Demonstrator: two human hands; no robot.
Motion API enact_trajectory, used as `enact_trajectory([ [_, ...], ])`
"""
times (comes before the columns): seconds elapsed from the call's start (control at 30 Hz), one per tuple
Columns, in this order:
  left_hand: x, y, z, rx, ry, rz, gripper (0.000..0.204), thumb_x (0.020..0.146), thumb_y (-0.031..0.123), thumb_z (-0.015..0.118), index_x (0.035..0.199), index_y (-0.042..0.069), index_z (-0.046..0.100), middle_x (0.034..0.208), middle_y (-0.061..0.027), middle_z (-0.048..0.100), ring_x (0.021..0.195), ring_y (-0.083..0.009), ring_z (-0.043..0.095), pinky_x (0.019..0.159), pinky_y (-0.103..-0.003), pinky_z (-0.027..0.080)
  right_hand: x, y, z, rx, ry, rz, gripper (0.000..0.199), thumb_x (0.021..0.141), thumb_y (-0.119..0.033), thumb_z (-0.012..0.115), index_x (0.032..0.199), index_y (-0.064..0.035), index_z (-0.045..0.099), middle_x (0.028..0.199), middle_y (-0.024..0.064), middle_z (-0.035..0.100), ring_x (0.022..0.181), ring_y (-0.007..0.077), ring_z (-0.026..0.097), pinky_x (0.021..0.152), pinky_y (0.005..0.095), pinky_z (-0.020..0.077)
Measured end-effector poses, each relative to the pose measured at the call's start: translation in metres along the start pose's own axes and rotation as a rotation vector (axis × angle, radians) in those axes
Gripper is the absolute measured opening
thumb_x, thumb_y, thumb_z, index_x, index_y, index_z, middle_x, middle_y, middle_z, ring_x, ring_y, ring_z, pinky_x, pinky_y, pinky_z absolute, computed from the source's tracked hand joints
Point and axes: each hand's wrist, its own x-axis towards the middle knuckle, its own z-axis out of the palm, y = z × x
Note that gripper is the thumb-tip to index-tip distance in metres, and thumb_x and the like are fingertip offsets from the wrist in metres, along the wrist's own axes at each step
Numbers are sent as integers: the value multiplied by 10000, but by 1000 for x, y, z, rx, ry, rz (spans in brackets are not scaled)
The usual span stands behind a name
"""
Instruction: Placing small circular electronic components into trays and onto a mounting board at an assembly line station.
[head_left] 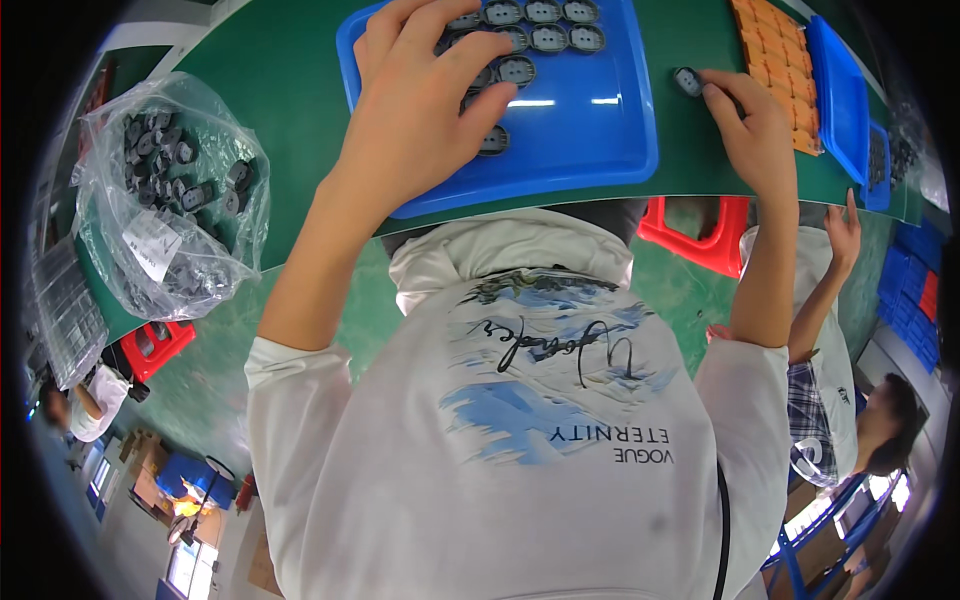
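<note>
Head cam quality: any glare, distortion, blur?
Head view, glare: two white streaks on the large blue tray, highlights on the clear bag; head view, exposure: lower-left window looks blown out; head view, distortion: edge of the green table bows, image corners black; head view, focus: right hand and its dark part look fairly sharp.
</note>
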Motion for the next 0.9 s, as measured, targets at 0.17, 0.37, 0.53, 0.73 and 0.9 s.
enact_trajectory([
  [0.17, 8, 12, -10, 346, -304, -164, 246, 748, 102, 760, 972, 55, 669, 1285, -202, 540, 1226, -417, 468, 1027, -518, 388, 3, -31, 9, 15, -28, 108, 282, 922, -164, 690, 1164, -20, 668, 865, 64, 650, 798, 164, 614, 737, 299, 495],
  [0.37, 13, 8, -5, 322, -321, -149, 167, 759, 116, 749, 896, 46, 683, 1281, -194, 562, 1241, -417, 467, 1032, -532, 376, 4, -16, 9, -89, 9, -101, 192, 876, -120, 727, 1041, -32, 684, 874, 63, 629, 782, 186, 616, 689, 291, 492],
  [0.53, -16, -49, 30, -67, 227, 294, 137, 763, 122, 748, 871, 50, 704, 1281, -194, 569, 1247, -420, 464, 1041, -529, 375, 12, -55, 7, 2, 83, -237, 133, 861, -120, 738, 966, -45, 701, 960, 63, 630, 790, 194, 625, 698, 302, 493],
  [0.73, 7, 9, -7, 342, -312, -170, 141, 765, 120, 748, 880, 51, 705, 1280, -192, 570, 1246, -423, 464, 1045, -529, 376, 26, -96, 37, -97, -85, -539, 102, 836, -113, 722, 935, -96, 705, 962, 24, 598, 823, 247, 639, 693, 364, 515],
  [0.9, 6, 10, -9, 319, -287, -181, 162, 767, 115, 751, 906, 51, 698, 1279, -186, 570, 1242, -422, 467, 1049, -526, 376, 31, -96, 49, -181, -70, -570, 93, 840, -115, 708, 931, -101, 698, 955, 23, 596, 815, 243, 638, 686, 371, 517],
])
